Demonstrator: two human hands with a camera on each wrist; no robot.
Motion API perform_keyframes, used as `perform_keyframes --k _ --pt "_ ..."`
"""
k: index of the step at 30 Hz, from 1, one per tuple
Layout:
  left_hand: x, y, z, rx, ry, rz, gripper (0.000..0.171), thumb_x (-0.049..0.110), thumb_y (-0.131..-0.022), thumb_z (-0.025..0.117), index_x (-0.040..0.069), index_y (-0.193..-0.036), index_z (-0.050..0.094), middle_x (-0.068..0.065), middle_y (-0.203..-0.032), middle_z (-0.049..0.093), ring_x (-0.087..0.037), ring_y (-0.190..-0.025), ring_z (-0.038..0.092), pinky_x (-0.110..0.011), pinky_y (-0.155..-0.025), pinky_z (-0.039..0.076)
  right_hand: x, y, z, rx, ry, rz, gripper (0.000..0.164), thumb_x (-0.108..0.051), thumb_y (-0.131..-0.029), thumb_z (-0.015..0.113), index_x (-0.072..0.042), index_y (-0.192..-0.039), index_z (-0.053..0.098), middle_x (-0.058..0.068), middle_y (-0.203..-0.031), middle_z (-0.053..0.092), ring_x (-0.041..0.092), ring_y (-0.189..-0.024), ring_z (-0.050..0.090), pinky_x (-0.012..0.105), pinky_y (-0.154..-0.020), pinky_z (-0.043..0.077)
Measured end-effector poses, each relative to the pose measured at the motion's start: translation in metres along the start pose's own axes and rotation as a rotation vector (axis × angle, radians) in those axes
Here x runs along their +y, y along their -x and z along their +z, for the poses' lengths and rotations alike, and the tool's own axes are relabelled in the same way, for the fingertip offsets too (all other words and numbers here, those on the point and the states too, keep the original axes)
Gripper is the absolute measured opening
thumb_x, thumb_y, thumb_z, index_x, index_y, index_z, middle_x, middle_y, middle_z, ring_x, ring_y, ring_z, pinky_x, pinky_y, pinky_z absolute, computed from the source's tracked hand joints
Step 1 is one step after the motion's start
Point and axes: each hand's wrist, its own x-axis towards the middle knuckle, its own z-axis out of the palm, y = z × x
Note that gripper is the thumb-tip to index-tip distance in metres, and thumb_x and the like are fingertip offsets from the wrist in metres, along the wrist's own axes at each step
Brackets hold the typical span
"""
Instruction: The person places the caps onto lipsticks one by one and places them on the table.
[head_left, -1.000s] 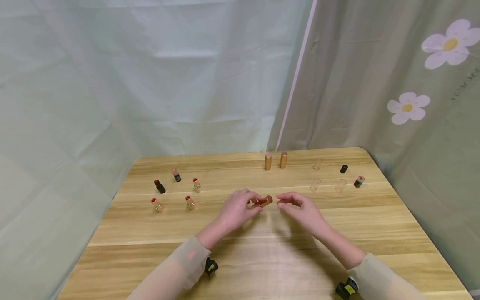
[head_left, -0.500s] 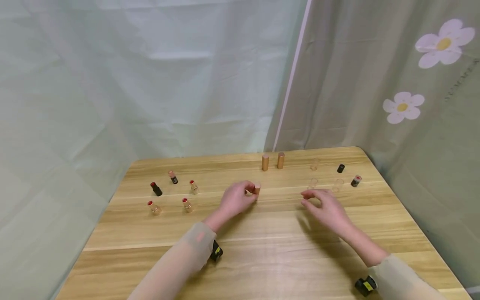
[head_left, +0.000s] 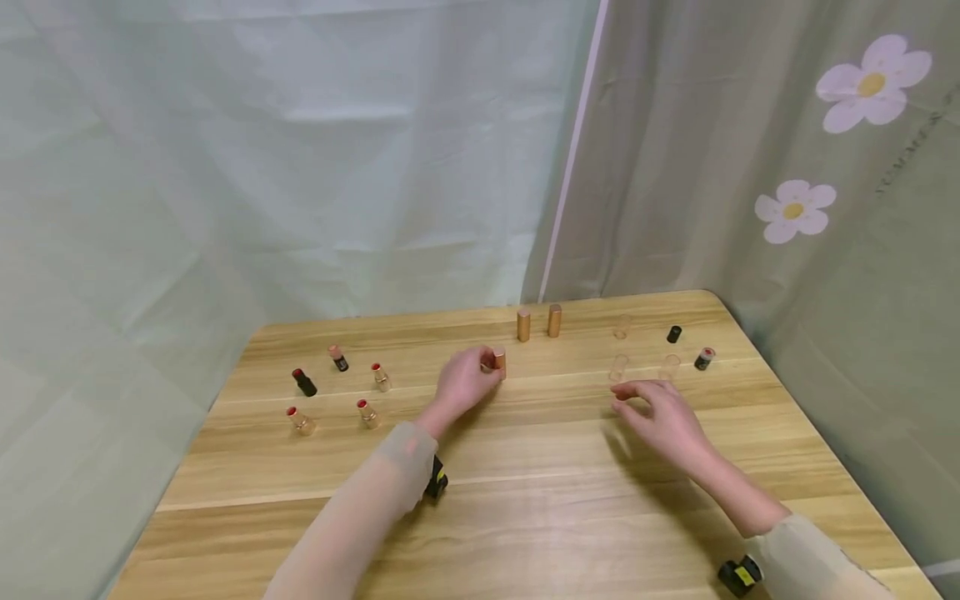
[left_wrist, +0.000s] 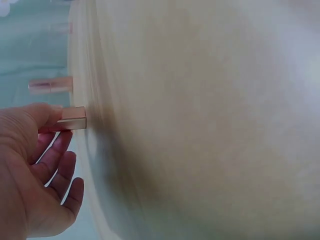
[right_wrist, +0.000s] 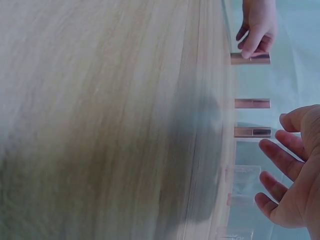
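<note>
My left hand (head_left: 463, 383) pinches a copper-coloured lipstick tube (head_left: 500, 363), which stands upright at or just above the table. The left wrist view shows thumb and fingers on the squared tube (left_wrist: 74, 119), its lower end at the wood. My right hand (head_left: 667, 423) hovers over the table's right half, fingers loosely bent and apart, holding nothing. Just beyond it stand clear caps (head_left: 618, 367). Two more copper lipstick tubes, one on the left (head_left: 523, 325) and one on the right (head_left: 554, 321), stand upright near the back edge.
Several uncapped lipsticks stand at the left, among them a gold one (head_left: 368, 413) and a black one (head_left: 304, 382). At the right are a small black cap (head_left: 675, 334) and a black piece with a clear, red-marked top (head_left: 704, 359). A curtain (head_left: 375, 167) hangs behind the table.
The hands were together mid-table, the copper lipstick tube tilted in the left. My right hand has drawn away to the right. My left hand has carried the tube back and left, turning it upright.
</note>
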Motion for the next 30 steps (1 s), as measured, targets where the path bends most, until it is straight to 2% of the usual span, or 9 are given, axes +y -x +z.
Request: perform_keyframes --k 7,10,18,21,24,30 --pt "-0.011 -0.028 -0.003 0.060 -0.001 -0.081 0.015 0.031 -0.083 0.068 0.019 -0.088 0.061 0.006 -0.086 0.062 -0.014 -0.079 0.058 -0.034 -0.072 0.044 -0.001 0.001 0.000 0.002 -0.012 0.023 0.028 -0.035 -0.087 0.064 -0.018 -0.109 0.066 -0.006 -0.105 0.064 0.018 -0.105 0.047 0.045 -0.085 0.040" --pt "-0.015 -0.038 -0.004 0.069 0.006 -0.116 0.015 0.031 -0.084 0.067 0.019 -0.091 0.061 0.006 -0.088 0.063 -0.015 -0.082 0.058 -0.035 -0.074 0.044 -0.002 0.003 0.002 -0.004 -0.016 0.039 0.026 -0.034 -0.087 0.065 -0.019 -0.109 0.066 -0.006 -0.105 0.064 0.018 -0.104 0.047 0.044 -0.085 0.040" --pt "-0.018 -0.049 -0.012 0.056 0.005 -0.200 0.026 0.033 -0.085 0.065 0.015 -0.104 0.060 0.000 -0.099 0.064 -0.021 -0.092 0.058 -0.039 -0.081 0.043 -0.002 0.008 0.006 -0.011 -0.017 0.061 0.026 -0.033 -0.087 0.065 -0.020 -0.110 0.065 -0.006 -0.106 0.063 0.018 -0.106 0.047 0.044 -0.088 0.039" --pt "-0.020 -0.051 -0.014 0.059 0.006 -0.206 0.027 0.033 -0.085 0.065 0.014 -0.104 0.059 -0.001 -0.100 0.064 -0.022 -0.092 0.058 -0.040 -0.082 0.043 0.000 0.010 0.008 -0.006 -0.012 0.062 0.025 -0.034 -0.087 0.065 -0.021 -0.109 0.065 -0.007 -0.106 0.063 0.018 -0.106 0.047 0.045 -0.089 0.039" --pt "-0.022 -0.051 -0.014 0.063 0.012 -0.183 0.031 0.035 -0.085 0.066 0.013 -0.106 0.059 -0.002 -0.101 0.063 -0.022 -0.093 0.058 -0.040 -0.082 0.043 0.002 0.012 0.007 0.008 -0.014 0.057 0.026 -0.034 -0.087 0.064 -0.020 -0.109 0.066 -0.007 -0.105 0.064 0.019 -0.106 0.048 0.045 -0.088 0.039" --pt "-0.017 -0.049 -0.019 0.047 0.042 -0.113 0.063 0.053 -0.083 0.061 0.011 -0.129 0.050 -0.008 -0.119 0.058 -0.025 -0.106 0.053 -0.044 -0.088 0.042 0.009 0.013 -0.015 0.028 -0.007 0.091 0.030 -0.035 -0.089 0.062 -0.017 -0.112 0.064 -0.002 -0.108 0.064 0.023 -0.109 0.048 0.049 -0.087 0.039"
